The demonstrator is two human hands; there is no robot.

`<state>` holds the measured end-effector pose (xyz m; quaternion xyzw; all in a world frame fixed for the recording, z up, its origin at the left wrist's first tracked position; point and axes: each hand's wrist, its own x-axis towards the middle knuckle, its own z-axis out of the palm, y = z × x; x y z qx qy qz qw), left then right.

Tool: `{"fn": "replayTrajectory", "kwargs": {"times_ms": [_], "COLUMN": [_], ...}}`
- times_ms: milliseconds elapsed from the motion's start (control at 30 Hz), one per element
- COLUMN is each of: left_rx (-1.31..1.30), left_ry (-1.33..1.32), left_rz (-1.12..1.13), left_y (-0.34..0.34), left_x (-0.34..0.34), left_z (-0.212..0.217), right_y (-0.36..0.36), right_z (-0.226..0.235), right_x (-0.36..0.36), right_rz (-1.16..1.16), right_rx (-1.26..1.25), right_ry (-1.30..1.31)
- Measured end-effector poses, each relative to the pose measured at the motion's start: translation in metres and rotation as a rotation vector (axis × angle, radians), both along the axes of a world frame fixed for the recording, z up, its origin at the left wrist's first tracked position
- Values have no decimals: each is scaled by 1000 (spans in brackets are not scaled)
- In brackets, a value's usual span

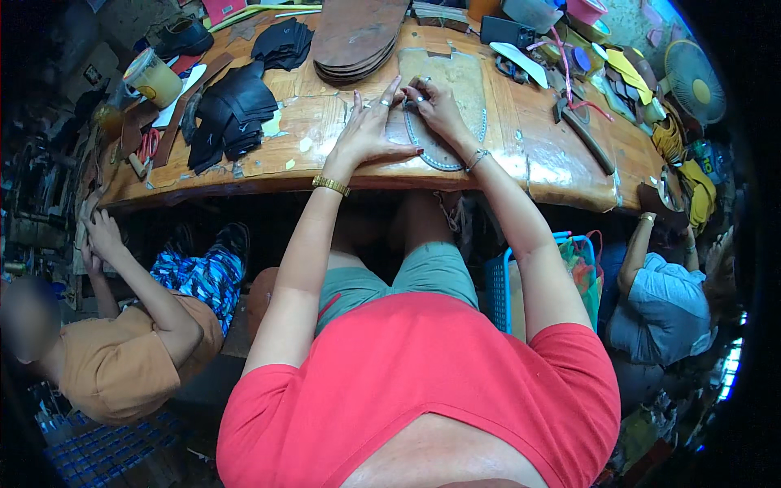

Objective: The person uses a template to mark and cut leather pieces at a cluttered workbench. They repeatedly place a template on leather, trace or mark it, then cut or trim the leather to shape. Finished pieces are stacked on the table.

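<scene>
In front of me a tan sheet lies on the wooden table, with a rounded, sole-like outline of pale dots along its near end. My left hand rests at the left side of this outline, fingers spread and thumb stretched toward its near end. Over the middle of the sheet, my right hand has its fingers curled into a pinch. Whatever sits between those fingertips is too small to make out. Both hands are close together, their fingertips almost meeting.
Stacked brown leather pieces lie beyond my left hand, black pieces farther left. A hammer lies right, near a fan. Co-workers sit on both sides; a blue basket stands by my right leg.
</scene>
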<state>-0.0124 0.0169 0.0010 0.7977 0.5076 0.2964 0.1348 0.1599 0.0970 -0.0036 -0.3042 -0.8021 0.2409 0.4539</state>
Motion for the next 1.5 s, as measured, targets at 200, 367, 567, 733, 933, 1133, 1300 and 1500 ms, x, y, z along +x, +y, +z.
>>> {"fn": "replayTrajectory", "kwargs": {"times_ms": [200,367,567,733,933,1133,1300,1500], "left_rx": [31,34,24,52,54,53,59,39], "left_ry": [2,5,-1,-4,1,15,25,33], "left_rz": [8,14,17,15,16,17,15,11], "left_y": [-1,0,-1,0,-1,3,2,1], "left_x": [1,1,2,2,2,2,3,2], "left_z": [0,-2,1,-4,-1,-4,-5,-4], "right_y": [1,2,18,18,18,14,7,-4], "right_z": [-1,-4,-10,-2,-22,-26,-19,-2], "right_x": [-1,-2,18,76,132,123,118,107], "right_rz": [-25,-32,-86,-280,-549,-438,-462,-369], "right_rx": [-14,131,-460,-283,-104,-250,-333,-507], "right_ry": [-26,-63,475,566,199,204,338,670]}}
